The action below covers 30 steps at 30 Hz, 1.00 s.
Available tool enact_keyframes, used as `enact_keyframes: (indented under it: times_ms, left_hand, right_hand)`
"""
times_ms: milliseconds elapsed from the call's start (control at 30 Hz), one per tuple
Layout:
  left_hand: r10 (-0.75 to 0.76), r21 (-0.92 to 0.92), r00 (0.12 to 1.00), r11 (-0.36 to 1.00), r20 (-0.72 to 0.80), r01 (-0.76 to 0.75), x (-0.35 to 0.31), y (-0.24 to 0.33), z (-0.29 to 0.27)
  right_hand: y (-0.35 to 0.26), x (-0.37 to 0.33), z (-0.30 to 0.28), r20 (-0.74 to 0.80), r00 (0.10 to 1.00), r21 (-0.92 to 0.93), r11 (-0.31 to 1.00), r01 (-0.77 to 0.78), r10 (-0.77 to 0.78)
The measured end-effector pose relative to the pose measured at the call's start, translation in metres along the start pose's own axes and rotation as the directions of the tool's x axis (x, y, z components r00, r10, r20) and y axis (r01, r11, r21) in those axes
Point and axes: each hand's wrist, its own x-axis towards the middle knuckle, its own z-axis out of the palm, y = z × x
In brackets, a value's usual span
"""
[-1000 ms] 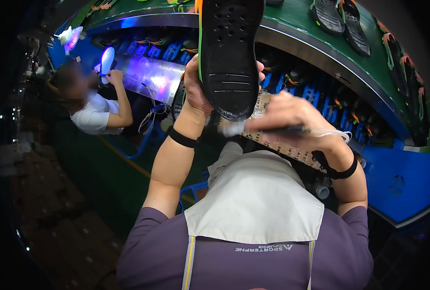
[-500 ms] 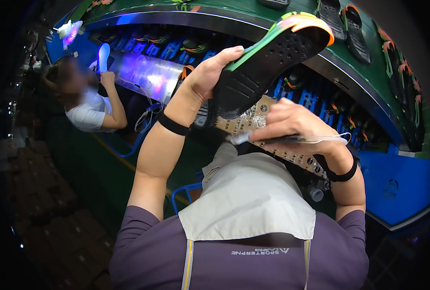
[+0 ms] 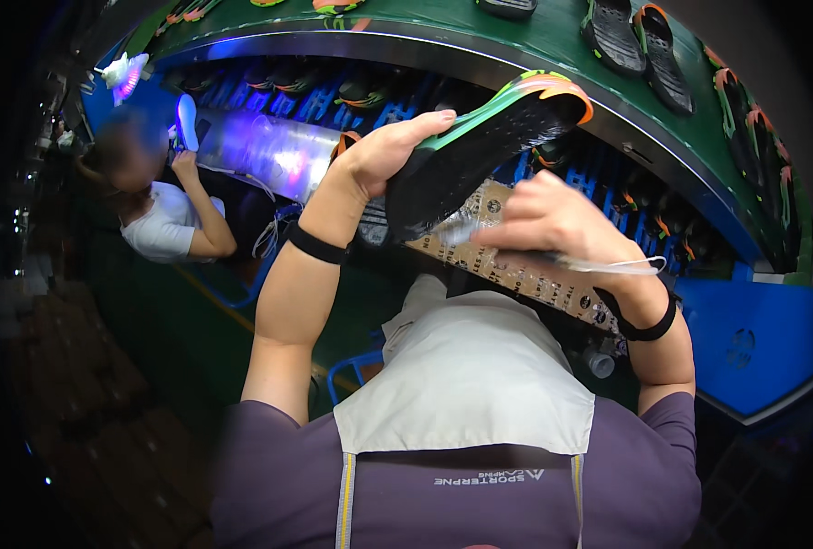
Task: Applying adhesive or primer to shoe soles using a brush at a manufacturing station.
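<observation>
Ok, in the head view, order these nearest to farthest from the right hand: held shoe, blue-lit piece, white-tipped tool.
1. White-tipped tool: in the right hand.
2. Held shoe: to the left, in the left hand.
3. Blue-lit piece: far left.

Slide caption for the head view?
Left hand holds a black-soled shoe; right hand grips a blurred brush-like tool near it.

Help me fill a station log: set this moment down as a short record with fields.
Left hand: grips a black shoe with green-and-orange trim
Right hand: holds a pale-tipped tool
Tool tip: blurred, near the shoe's lower end; contact unclear
Beneath: brown printed panel
Ahead: green surface bearing more shoes
Picture left: person in white top, hand at a blue-lit piece
</observation>
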Motion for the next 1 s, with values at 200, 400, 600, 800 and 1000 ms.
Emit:
enact_keyframes:
  times_ms: [200,400,600,800,1000]
  left_hand:
    - [0.060,-0.286,0.998,0.956,-0.028,-0.065,-0.011,-0.024,-0.002]
    - [0.129,-0.423,0.985,0.904,0.115,-0.069,-0.016,-0.077,0.001]
    - [0.167,-0.563,0.981,0.803,-0.098,-0.193,-0.012,-0.137,-0.008]
    - [0.094,-0.605,0.995,0.792,-0.023,-0.089,-0.025,-0.114,-0.014]
    - [0.462,-0.266,0.833,0.881,0.304,-0.392,0.027,0.037,-0.020]
  right_hand:
    - [0.019,-0.019,-0.014,-0.389,0.883,-0.041,0.953,-0.300,0.261]
    - [0.039,-0.008,0.013,-0.677,0.543,0.256,0.851,-0.459,0.497]
    - [0.012,-0.018,0.055,-0.113,0.910,0.278,0.893,-0.355,0.398]
    - [0.005,-0.042,0.042,-0.385,0.608,0.602,0.688,-0.405,0.695]
    - [0.000,-0.049,0.041,-0.427,0.584,0.521,0.715,-0.465,0.691]
